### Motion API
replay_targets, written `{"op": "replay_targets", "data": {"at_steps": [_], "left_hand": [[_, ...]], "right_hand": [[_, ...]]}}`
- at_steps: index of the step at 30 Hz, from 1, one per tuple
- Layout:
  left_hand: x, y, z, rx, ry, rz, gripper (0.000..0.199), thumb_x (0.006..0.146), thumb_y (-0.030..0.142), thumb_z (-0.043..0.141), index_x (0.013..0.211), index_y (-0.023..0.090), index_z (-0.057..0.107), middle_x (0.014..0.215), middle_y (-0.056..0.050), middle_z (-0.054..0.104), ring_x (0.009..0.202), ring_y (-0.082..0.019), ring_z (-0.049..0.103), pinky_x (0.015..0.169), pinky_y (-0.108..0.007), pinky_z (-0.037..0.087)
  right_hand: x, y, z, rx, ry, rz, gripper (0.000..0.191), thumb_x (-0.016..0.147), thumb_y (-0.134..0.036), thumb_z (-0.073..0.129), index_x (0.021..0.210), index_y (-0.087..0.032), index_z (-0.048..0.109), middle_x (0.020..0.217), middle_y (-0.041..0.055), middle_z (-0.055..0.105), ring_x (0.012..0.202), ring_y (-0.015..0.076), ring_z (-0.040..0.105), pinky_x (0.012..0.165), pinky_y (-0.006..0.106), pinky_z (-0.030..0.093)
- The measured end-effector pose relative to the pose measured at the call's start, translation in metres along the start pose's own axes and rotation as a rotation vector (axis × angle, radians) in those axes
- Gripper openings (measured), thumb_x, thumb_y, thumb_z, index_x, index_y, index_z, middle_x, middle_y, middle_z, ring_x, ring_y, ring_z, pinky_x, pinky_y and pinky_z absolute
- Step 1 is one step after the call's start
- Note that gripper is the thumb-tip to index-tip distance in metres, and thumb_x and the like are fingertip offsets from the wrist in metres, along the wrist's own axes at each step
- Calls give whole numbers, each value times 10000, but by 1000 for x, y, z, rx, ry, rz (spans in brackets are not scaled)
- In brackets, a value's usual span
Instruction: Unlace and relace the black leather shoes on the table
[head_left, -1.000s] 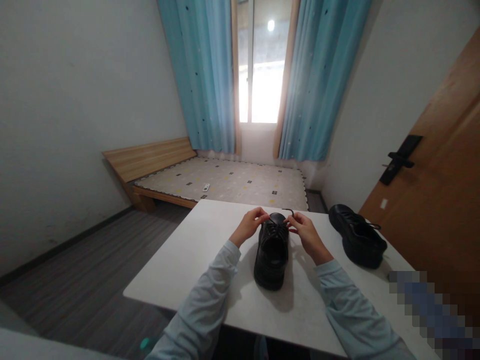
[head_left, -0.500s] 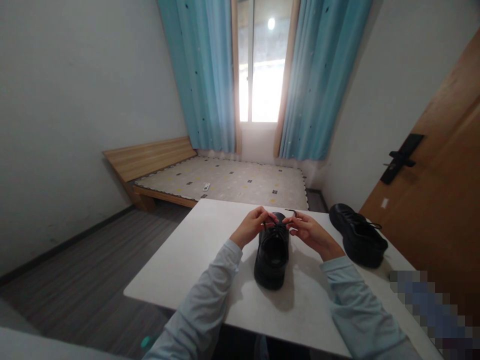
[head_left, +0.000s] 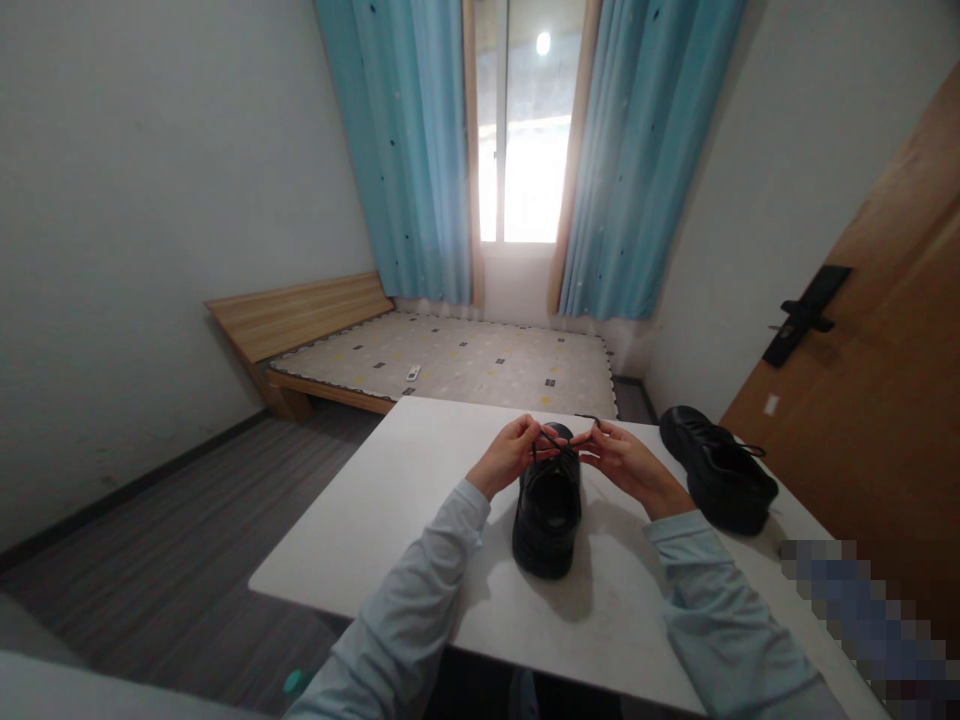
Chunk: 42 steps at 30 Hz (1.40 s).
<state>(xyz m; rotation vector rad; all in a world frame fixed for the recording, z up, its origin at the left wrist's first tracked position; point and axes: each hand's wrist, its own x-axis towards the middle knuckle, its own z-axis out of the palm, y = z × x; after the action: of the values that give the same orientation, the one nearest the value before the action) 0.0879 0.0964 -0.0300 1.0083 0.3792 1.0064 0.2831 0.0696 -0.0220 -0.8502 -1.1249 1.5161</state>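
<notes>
A black lace-up shoe (head_left: 546, 530) stands on the white table in front of me, its heel toward me and its toe pointing at the window. Over its left side, my left hand (head_left: 516, 448) pinches one end of the black shoelace (head_left: 564, 443). My right hand (head_left: 619, 458) grips the other end on the right side, and a loose tip of lace sticks out past its fingers. Between the hands the lace runs across above the shoe's tongue. The fingers partly hide the shoe's front.
A second black shoe (head_left: 724, 475) lies at the right edge of the white table (head_left: 360, 530). Beyond the table is a bed (head_left: 450, 350) with a small white remote (head_left: 413, 373) on it. A wooden door (head_left: 885, 350) stands to the right.
My hands have drawn slightly apart and the right one has shifted a little right. The lace between them is now stretched out above the shoe.
</notes>
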Motion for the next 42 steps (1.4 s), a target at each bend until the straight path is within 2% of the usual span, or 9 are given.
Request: {"op": "replay_targets", "data": {"at_steps": [9, 14, 19, 25, 32, 37, 42], "left_hand": [[2, -2, -3, -1, -4, 30, 363, 719, 439, 690, 763, 136, 497, 773, -26, 620, 741, -134, 625, 700, -268, 487], [6, -6, -7, 85, 35, 48, 370, 738, 481, 649, 797, 137, 528, 729, -15, 600, 687, -107, 584, 612, -207, 423], [10, -9, -9, 139, 56, 79, 389, 743, 524, 614, 788, 150, 515, 680, 12, 563, 604, -82, 521, 553, -195, 366], [9, -7, -15, 279, 77, 82, 392, 775, 547, 556, 773, 162, 477, 657, 27, 540, 508, -54, 440, 463, -175, 269], [5, 1, -12, 429, 68, 59, 413, 761, 561, 546, 743, 183, 383, 659, 22, 587, 450, -38, 393, 434, -155, 245], [4, 4, -12, 473, 61, 22, 394, 772, 547, 528, 743, 188, 369, 600, 41, 551, 436, -35, 374, 427, -152, 224], [2, 5, -15, 492, 19, -11, 398, 762, 548, 537, 731, 186, 374, 549, 59, 497, 434, -38, 372, 418, -153, 209]], "right_hand": [[0, 3, 2, 52, -71, -27, 167, 759, -360, 690, 798, -199, 666, 860, 25, 718, 830, 157, 642, 823, 320, 451], [0, 4, 2, 50, -156, -64, 142, 772, -343, 679, 817, -211, 651, 958, 38, 706, 938, 186, 638, 906, 367, 435], [0, 5, -1, 12, -109, -72, 163, 744, -352, 699, 830, -220, 656, 983, 27, 687, 851, 161, 650, 775, 308, 473], [1, 5, -10, -73, -62, -35, 236, 719, -401, 705, 853, -213, 657, 959, 47, 672, 722, 142, 619, 609, 259, 442], [1, 6, -9, -63, -87, -10, 243, 729, -403, 702, 836, -188, 667, 777, 18, 655, 622, 102, 582, 556, 224, 397], [3, 10, -11, -63, -92, 13, 253, 733, -415, 697, 833, -188, 647, 707, 3, 636, 578, 100, 572, 541, 229, 392], [2, 11, -10, -84, -94, 48, 252, 743, -406, 687, 814, -170, 633, 621, 3, 605, 513, 95, 526, 462, 211, 352]]}}
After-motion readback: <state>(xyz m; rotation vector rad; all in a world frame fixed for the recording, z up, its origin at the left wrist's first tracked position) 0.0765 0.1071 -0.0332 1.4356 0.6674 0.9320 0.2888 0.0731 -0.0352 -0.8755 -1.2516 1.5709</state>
